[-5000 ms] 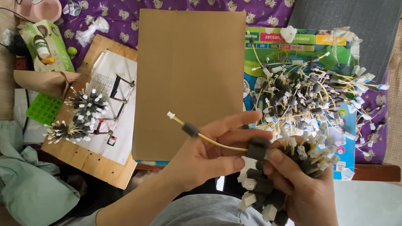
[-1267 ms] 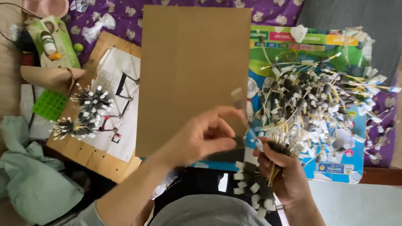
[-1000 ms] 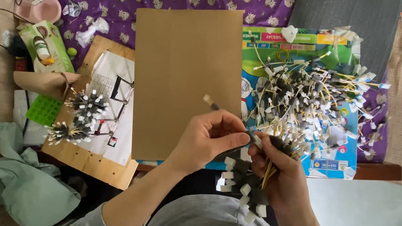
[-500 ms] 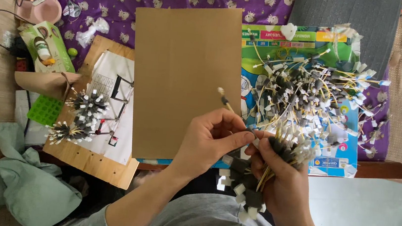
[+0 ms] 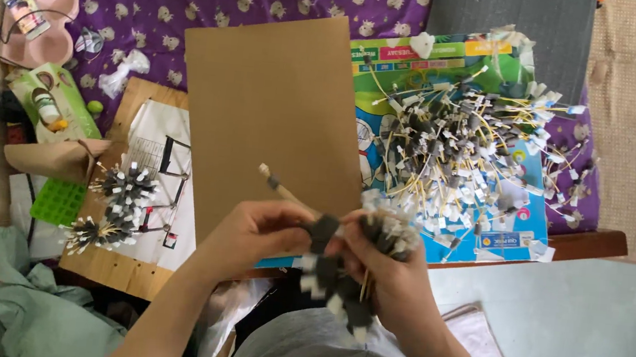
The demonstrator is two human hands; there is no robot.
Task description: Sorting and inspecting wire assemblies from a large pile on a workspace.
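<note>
Grip of the left hand [image 5: 261, 232]: fingers pinched on one thin stick [image 5: 279, 189], its tip angled up over the lower edge of the brown cardboard sheet [image 5: 274, 111]. Grip of the right hand [image 5: 394, 277]: closed around a bundle of sticks [image 5: 347, 272] with grey and white tags, held just below the cardboard sheet and above the person's lap. The two hands touch at the bundle. Right of the cardboard sheet, a large loose pile of sticks [image 5: 463, 150] lies on a colourful poster [image 5: 522, 223]. Left of the sheet, two small bundles [image 5: 114, 208] rest on a wooden board [image 5: 115, 275].
</note>
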